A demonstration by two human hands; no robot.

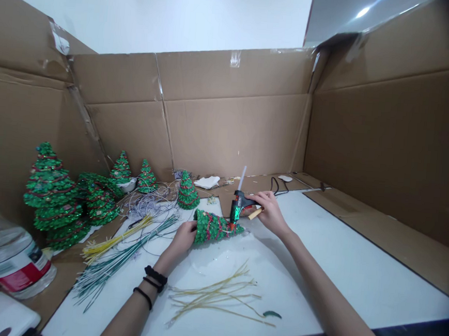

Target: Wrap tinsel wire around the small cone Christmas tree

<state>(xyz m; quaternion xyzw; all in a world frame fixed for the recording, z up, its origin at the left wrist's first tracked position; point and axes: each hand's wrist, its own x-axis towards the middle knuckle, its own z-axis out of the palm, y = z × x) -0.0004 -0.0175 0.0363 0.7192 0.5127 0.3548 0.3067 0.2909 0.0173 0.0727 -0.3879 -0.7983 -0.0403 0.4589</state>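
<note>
My left hand (pixel 184 236) grips the base of a small green tinsel Christmas tree (pixel 210 228) wound with red garland. The tree lies tilted on its side, tip pointing right, just over the white board. In my right hand (pixel 270 209) is a black glue gun (pixel 237 209), held nozzle down, with a clear glue stick rising from its top. Its orange tip meets or nearly touches the tree near the narrow end; contact is hard to make out. A small tan piece (pixel 255 213) shows by my right fingers. Fingers of my left hand are partly hidden behind the tree's base.
Finished-looking trees (pixel 53 191) stand at the left and back. Yellow stems (pixel 117 242) and green stems (pixel 124 258) lie left, beside tangled wire (pixel 155 201). Loose yellowish stems (pixel 214 296) spread in front. A red-capped bottle (pixel 11 255) stands far left. Cardboard walls (pixel 236 122) surround the board.
</note>
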